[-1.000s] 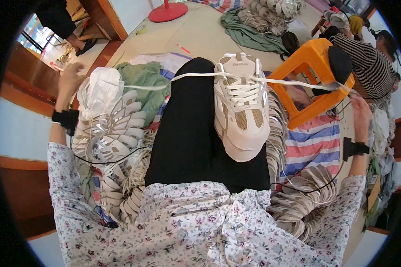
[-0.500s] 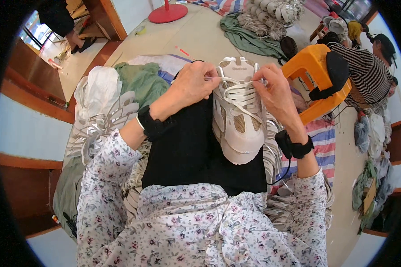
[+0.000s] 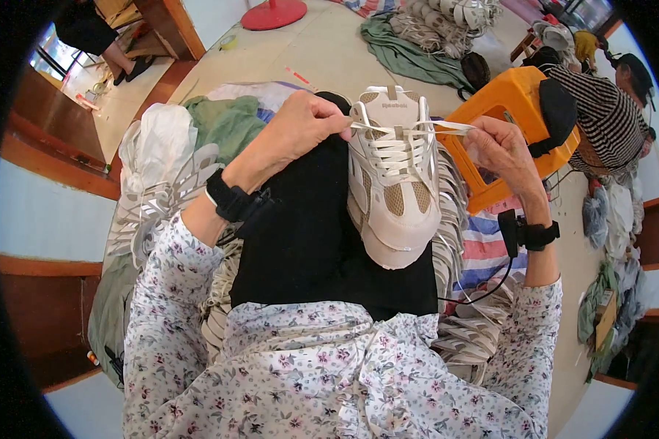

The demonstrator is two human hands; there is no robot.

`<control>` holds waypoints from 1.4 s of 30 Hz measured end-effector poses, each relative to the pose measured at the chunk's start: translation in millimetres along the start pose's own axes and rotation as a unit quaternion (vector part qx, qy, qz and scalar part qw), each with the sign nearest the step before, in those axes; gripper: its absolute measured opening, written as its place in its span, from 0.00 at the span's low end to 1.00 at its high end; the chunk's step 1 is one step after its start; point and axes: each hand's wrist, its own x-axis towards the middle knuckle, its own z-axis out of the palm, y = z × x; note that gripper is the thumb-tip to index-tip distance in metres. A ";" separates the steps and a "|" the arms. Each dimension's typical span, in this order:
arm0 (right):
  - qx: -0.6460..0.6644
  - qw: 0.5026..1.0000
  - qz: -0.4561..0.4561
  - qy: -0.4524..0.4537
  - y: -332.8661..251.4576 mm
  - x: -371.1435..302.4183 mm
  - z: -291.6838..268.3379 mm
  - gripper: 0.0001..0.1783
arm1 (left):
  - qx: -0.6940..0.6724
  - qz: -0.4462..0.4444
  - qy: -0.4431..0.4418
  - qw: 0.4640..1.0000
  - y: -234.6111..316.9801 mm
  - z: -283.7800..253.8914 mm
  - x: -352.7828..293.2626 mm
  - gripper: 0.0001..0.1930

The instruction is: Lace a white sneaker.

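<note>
A beige and cream sneaker upper [image 3: 394, 212] lies on the black cloth [image 3: 293, 249] over my lap, toe toward me and tongue pointing away. White shoelace [image 3: 397, 156] runs criss-cross up its eyelets. At the upper left of the shoe, my left hand [image 3: 304, 132] pinches one lace end close to the top eyelets. Out to the right, my right hand [image 3: 504, 150] is closed on the other lace end, which stretches taut and nearly level from the shoe to its fingers. Both wrists wear black bands.
Stacks of similar shoe uppers lie at the left [image 3: 165, 205] and lower right [image 3: 479, 322]. An orange plastic stool [image 3: 483, 183] stands just beyond my right hand. Farther right sits a person in a striped top [image 3: 600, 110]. A red round base [image 3: 274, 14] is on the floor ahead.
My right hand has moved away to the right, drawing its lace end out straight. The left hand has shifted slightly left. Loose lace across the shoe's front has been pulled in.
</note>
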 end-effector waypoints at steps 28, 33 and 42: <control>0.593 0.750 -0.008 0.293 209.3 -136.6 -166.8 0.17 | -0.655 0.104 0.149 0.734 -61.5 -214.4 -191.8 0.17; 0.557 0.745 -0.006 0.367 210.7 -186.3 -185.7 0.20 | -0.615 0.157 0.244 0.733 -47.0 -275.2 -249.4 0.16; 0.139 0.907 0.259 0.302 175.4 -177.5 -78.5 0.08 | -0.477 0.291 0.245 0.792 27.5 -285.3 -290.7 0.22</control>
